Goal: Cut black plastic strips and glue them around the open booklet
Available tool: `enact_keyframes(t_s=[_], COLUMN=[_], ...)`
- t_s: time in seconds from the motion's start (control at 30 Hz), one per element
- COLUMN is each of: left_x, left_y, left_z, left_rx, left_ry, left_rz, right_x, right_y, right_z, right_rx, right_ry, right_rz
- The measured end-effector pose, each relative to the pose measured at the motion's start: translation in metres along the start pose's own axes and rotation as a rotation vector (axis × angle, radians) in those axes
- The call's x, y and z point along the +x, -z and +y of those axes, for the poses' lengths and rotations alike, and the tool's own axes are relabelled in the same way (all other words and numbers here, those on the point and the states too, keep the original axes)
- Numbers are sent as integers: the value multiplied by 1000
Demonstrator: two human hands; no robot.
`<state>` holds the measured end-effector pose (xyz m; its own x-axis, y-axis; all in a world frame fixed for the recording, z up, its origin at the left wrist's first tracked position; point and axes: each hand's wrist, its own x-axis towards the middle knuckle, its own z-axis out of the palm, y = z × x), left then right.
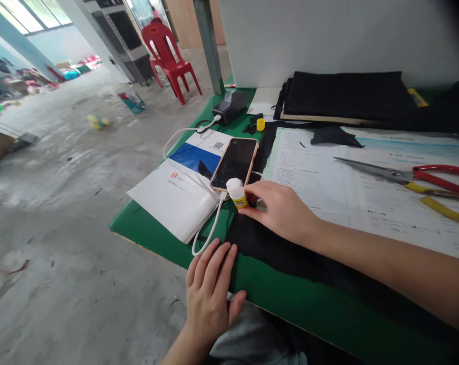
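Your right hand (284,209) pinches the glue stick (238,198) between thumb and fingers, its white end up, by the near end of the phone (235,163). Your left hand (209,294) lies over the desk's (282,289) edge, thumb spread from the fingers, near the white cable (215,224).

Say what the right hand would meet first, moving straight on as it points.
Beyond the bottle in the right hand, probably the phone, near its lower end; the hand's height is unclear.
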<state>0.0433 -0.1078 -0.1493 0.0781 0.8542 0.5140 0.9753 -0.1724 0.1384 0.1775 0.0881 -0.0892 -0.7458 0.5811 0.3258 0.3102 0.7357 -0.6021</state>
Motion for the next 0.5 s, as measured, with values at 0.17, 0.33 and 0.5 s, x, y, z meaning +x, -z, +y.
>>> enact_keyframes(t_s=[0.17, 0.33, 0.5], left_x=[1, 0, 0], left_y=[-1, 0, 0], left_z=[0, 1, 2], left_rx=[-2, 5, 16], left_ry=[5, 2, 14], left_rz=[11, 26, 9], right_x=[-2, -4, -8], right_y=[-5, -12, -18], right_z=[-1, -8, -18], right_rx=[-101, -54, 31], right_ry=[102, 39, 31], right_rz=[45, 41, 4])
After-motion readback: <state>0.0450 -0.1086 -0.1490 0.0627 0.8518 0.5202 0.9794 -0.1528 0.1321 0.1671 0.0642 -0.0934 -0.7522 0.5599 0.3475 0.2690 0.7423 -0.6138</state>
